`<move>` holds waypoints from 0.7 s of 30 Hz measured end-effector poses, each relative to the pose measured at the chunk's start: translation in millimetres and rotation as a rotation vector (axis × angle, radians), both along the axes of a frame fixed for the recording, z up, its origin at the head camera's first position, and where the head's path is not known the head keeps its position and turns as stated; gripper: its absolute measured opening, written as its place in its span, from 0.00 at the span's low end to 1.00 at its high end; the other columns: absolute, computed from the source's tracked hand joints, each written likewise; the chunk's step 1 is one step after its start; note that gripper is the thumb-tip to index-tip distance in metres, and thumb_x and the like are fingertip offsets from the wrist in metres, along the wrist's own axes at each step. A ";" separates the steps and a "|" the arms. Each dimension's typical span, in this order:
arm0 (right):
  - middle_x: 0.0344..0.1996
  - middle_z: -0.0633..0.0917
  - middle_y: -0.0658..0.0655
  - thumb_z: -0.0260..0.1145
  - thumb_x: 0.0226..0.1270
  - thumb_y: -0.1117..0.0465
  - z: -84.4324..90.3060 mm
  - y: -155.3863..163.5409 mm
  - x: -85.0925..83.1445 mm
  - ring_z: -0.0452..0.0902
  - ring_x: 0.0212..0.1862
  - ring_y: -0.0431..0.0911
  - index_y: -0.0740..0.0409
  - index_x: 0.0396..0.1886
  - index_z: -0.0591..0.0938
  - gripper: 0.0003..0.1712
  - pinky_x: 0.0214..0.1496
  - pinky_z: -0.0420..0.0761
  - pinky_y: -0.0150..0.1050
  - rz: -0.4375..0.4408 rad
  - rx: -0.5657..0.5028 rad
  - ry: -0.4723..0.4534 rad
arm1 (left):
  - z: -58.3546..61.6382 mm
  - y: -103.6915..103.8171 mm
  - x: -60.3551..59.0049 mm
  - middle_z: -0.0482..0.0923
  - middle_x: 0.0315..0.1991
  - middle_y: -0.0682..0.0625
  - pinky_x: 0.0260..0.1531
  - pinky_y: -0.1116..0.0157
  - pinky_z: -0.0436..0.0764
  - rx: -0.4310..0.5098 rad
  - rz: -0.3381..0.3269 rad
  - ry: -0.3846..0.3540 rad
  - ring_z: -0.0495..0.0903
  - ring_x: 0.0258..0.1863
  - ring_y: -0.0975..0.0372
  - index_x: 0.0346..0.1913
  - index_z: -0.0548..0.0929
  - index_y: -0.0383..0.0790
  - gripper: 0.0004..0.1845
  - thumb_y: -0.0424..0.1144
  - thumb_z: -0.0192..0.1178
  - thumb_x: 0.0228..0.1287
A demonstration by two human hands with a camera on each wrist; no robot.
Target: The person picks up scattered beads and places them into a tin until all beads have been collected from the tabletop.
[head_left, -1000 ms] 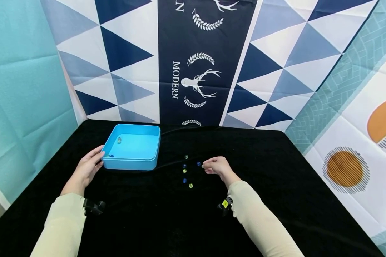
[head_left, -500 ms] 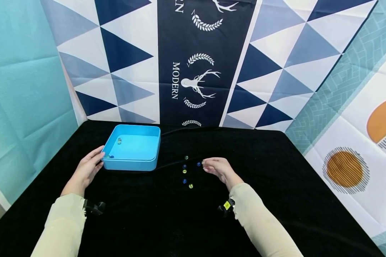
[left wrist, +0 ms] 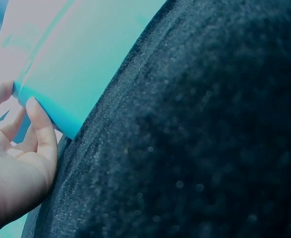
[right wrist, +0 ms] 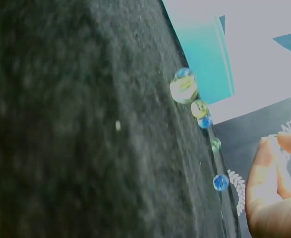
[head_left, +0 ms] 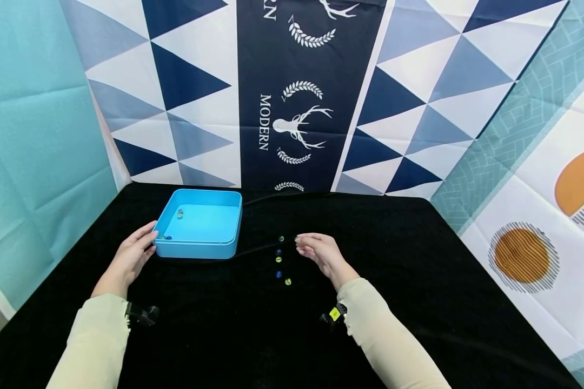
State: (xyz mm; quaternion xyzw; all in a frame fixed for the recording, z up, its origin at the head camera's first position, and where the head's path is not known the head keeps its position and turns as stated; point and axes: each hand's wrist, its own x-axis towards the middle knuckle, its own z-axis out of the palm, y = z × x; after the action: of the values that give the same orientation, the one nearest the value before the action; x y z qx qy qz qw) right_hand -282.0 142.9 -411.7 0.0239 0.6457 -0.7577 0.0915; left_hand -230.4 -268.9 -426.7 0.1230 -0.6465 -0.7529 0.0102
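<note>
A light blue open-topped box point(head_left: 198, 250) stands at the left of the black cloth in the head view. My left hand point(head_left: 130, 256) holds it by its near left corner, thumb on the front wall. Inside lie a few marbles point(head_left: 180, 214). Over the cloth, my right hand point(head_left: 317, 249) pinches a small pale marble point(head_left: 297, 238) between thumb and fingertips, mostly covered by them. Loose marbles lie left of that hand: a greenish one point(head_left: 281, 238), two blue ones, and two yellow ones point(head_left: 288, 282). The right wrist view also shows another blue marble point(right wrist: 220, 182), hidden from the head camera.
Black cloth point(head_left: 224, 324) covers the table. Patterned fabric point(head_left: 292, 97) hangs behind it, with a teal sheet point(head_left: 44, 135) at the left and a printed sheet point(head_left: 540, 243) at the right.
My right hand has lifted slightly and moved left, and now covers the blue marble that showed beside its fingertips. My left hand and the box have stayed in place.
</note>
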 end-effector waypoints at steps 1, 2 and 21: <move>0.30 0.84 0.57 0.62 0.59 0.73 0.3 -1.7 -0.2 0.79 0.28 0.41 0.75 0.44 0.78 0.13 0.35 0.79 0.31 -0.008 -0.010 -0.001 | 0.3 0.2 0.2 0.45 0.73 0.49 0.38 0.80 0.71 -0.002 -0.003 0.000 0.66 0.47 0.71 0.72 0.55 0.46 0.37 0.50 0.57 0.65; 0.29 0.84 0.56 0.62 0.58 0.73 0.6 -3.4 -0.2 0.79 0.28 0.41 0.75 0.45 0.78 0.14 0.34 0.79 0.31 -0.014 -0.018 -0.002 | 0.7 0.5 0.4 0.45 0.73 0.49 0.38 0.80 0.71 -0.004 -0.004 -0.001 0.66 0.47 0.71 0.72 0.55 0.46 0.37 0.50 0.57 0.65; 0.28 0.83 0.57 0.62 0.58 0.74 4.7 -40.6 7.9 0.78 0.25 0.41 0.77 0.43 0.78 0.13 0.31 0.78 0.30 -0.017 -0.076 0.027 | 0.3 0.7 1.7 0.45 0.73 0.50 0.39 0.79 0.71 -0.006 -0.005 -0.008 0.66 0.47 0.72 0.72 0.55 0.47 0.37 0.51 0.57 0.64</move>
State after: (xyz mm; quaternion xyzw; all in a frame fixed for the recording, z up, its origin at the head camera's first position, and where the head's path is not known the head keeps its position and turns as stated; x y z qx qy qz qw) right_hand -274.1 102.4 -406.9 0.0159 0.6175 -0.7826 0.0772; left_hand -228.7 -268.1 -426.3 0.1246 -0.6492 -0.7503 0.0061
